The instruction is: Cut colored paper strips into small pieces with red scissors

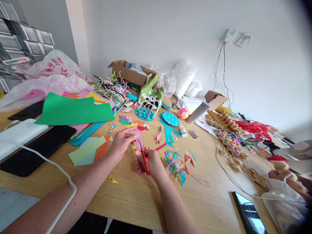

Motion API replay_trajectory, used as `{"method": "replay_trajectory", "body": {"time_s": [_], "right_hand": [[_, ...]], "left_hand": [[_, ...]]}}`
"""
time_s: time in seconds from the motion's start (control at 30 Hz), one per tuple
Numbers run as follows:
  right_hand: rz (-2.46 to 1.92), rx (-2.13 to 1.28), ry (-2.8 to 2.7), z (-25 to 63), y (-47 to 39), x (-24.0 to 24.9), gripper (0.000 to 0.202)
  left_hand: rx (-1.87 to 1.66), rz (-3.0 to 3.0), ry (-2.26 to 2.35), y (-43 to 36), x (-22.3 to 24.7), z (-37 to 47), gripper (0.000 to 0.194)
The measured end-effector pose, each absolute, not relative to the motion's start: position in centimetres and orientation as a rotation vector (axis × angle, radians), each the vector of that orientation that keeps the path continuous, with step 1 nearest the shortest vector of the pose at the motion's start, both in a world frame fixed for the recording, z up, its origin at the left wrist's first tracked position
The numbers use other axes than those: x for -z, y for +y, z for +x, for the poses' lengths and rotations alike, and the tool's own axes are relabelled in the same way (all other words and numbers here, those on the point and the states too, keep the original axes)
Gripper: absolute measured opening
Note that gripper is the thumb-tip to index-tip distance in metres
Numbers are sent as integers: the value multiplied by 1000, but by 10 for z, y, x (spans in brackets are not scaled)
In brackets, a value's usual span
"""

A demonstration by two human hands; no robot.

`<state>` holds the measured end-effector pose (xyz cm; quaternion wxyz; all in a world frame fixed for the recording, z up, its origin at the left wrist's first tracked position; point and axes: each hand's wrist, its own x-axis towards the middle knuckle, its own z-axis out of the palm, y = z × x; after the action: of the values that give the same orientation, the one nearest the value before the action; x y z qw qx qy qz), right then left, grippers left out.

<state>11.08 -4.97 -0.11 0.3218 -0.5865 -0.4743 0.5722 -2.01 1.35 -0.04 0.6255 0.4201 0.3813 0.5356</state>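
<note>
Between the thumb and fingers of my left hand (124,140) is a small strip of pink-purple paper (137,136). My right hand (151,164) is closed round the red handles of a pair of scissors (145,162), whose blades reach up to the paper. Just behind my hands lie several coloured paper fish, among them a red fish (143,128). Tiny coloured bits (133,148) lie partly hidden under my hands. A heap of paper scraps (174,164) sits to the right of my right hand.
Coloured sheets (75,110) and a black phone-like slab (36,152) lie at the left. A blue dotted disc (170,119), a glue bottle (182,130) and a grey cylinder (198,112) stand further back. A phone (248,213) and another person's hand (280,175) are at the right.
</note>
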Motion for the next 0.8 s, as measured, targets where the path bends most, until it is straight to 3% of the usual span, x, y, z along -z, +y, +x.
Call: {"method": "replay_trajectory", "body": {"time_s": [0.8], "right_hand": [[-1553, -1495, -1206, 111, -53, -10, 43]], "left_hand": [[-1150, 967, 875, 10, -6, -20, 56]]}}
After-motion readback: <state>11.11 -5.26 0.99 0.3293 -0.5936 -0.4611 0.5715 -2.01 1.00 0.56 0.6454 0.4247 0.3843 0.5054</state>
